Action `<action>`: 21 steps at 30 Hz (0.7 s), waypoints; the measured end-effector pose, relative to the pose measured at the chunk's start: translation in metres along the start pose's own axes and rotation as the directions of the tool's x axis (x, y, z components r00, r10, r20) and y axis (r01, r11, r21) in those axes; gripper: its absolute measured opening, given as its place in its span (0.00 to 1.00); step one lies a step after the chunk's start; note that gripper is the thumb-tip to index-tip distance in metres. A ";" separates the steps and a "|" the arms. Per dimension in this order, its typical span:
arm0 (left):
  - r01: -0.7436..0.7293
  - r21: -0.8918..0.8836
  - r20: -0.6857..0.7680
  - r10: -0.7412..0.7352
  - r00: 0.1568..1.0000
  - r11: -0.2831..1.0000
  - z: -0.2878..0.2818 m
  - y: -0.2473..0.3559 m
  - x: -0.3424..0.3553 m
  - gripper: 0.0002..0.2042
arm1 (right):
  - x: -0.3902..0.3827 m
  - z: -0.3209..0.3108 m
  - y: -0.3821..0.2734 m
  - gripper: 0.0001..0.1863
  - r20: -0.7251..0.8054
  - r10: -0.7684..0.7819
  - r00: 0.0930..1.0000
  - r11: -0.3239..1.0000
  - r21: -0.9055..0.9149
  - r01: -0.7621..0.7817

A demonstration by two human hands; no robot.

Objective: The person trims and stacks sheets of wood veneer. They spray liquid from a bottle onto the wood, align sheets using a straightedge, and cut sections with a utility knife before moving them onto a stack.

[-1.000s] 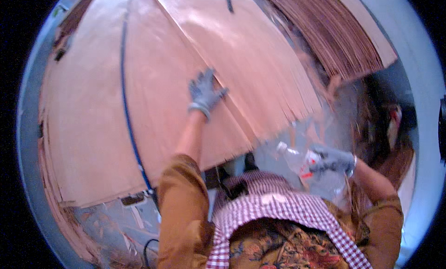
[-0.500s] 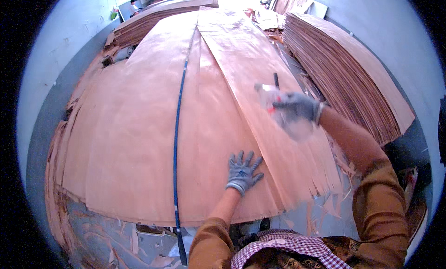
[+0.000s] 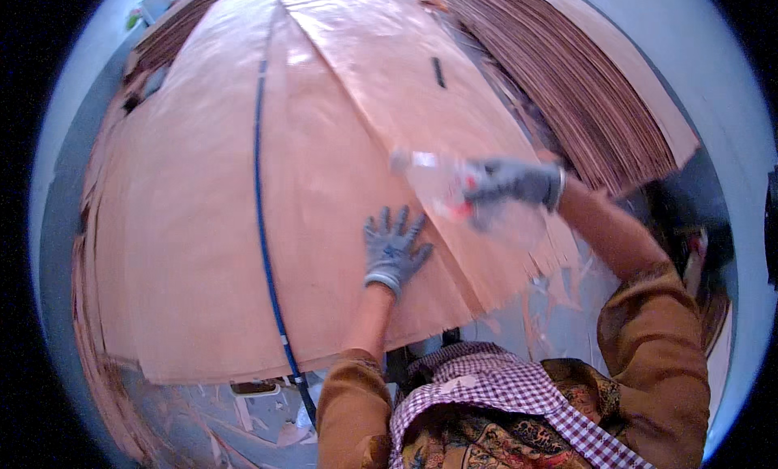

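My left hand (image 3: 392, 248), in a grey glove, lies flat with fingers spread on a broad thin wood veneer sheet (image 3: 194, 193). Just right of it runs the slanting edge of a second veneer strip (image 3: 381, 55), which overlaps the first. Above that strip my right hand (image 3: 519, 184), also gloved, is closed around a clear plastic bottle (image 3: 433, 181) with red marks. The bottle is tilted, its narrow end toward the left, and blurred by motion. What is in it I cannot make out.
A long thin blue pole (image 3: 258, 161) lies lengthwise over the sheets, left of my hands. A short black bar (image 3: 438, 72) rests on the strip farther off. Tall veneer stacks (image 3: 559, 72) stand at the right. Torn veneer scraps (image 3: 559, 286) litter the floor in front.
The view has tipped downward and shifted. My right hand has swung the bottle leftward and nearer, away from the black bar. My left hand still lies spread on the veneer.
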State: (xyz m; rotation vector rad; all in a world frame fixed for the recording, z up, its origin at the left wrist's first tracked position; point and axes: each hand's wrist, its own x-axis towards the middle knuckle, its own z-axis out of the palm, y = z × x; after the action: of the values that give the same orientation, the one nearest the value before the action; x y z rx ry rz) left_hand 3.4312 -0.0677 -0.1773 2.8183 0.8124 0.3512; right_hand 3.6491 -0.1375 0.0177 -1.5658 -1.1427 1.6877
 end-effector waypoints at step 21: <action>0.012 -0.399 0.400 0.163 0.902 0.917 -0.023 0.072 -0.146 0.10 | -0.199 0.161 0.428 0.43 -0.262 0.298 0.918 0.939 -0.091 -0.331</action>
State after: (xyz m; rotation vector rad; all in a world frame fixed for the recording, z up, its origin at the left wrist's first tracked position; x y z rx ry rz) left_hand 3.3410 -0.2041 -0.1628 2.4130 0.4688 -0.0933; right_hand 3.5843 -0.5453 -0.2618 -2.0717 -0.9297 1.5772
